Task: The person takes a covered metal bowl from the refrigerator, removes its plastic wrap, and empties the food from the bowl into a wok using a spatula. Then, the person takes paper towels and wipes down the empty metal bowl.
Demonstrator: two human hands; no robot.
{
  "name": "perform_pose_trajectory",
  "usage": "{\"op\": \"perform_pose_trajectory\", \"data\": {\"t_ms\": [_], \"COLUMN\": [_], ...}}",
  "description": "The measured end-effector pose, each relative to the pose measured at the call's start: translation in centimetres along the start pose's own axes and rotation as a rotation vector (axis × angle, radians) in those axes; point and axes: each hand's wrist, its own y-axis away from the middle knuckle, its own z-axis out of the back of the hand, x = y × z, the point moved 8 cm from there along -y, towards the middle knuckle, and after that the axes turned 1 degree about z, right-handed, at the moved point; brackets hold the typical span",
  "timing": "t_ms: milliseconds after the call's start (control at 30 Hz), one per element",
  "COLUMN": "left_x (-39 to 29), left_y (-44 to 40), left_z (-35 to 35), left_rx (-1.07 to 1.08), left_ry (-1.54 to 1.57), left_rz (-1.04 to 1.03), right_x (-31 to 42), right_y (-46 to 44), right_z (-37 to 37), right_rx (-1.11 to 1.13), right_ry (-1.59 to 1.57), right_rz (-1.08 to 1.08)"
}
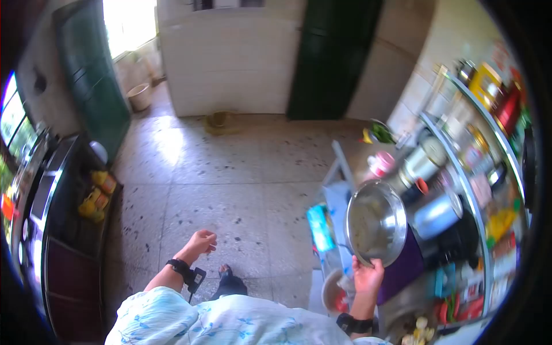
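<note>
Standing on the speckled floor, I had the crowded rack to my right. The bowl was up before it, tilted so its inside showed, with no load that I could make out. Lifting looked done to me; setting down did not. My right hand pinched its near rim, thumb against fingers. My left hand was loosely curled, well apart, apparently holding nothing.
</note>
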Motion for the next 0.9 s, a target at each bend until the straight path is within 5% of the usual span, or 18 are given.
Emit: {"op": "perform_pose_trajectory", "data": {"t_ms": [200, 633, 767, 900], "left_x": [4.3, -0.3, -0.7, 3.9], "left_y": [-4.5, -8.7, -10.6, -12.3], "left_z": [12.8, 34.0, 45.1, 57.4], "left_rx": [-0.192, -0.417, -0.649, -0.912], "left_ry": [0.252, 0.519, 0.523, 0.472], "left_rz": [0.037, -0.075, -0.207, -0.003], "right_x": [-9.8, -26.2, -33.5, -42.7], "right_y": [-7.3, -18.9, -23.8, -26.0], "right_z": [-11.9, -36.7, -43.8, -54.1], "right_rx": [0.117, 0.288, 0.358, 0.458], "right_ry": [0.154, 0.476, 0.540, 0.557], "right_rz": [-0.175, -0.219, -0.232, -0.271]}}
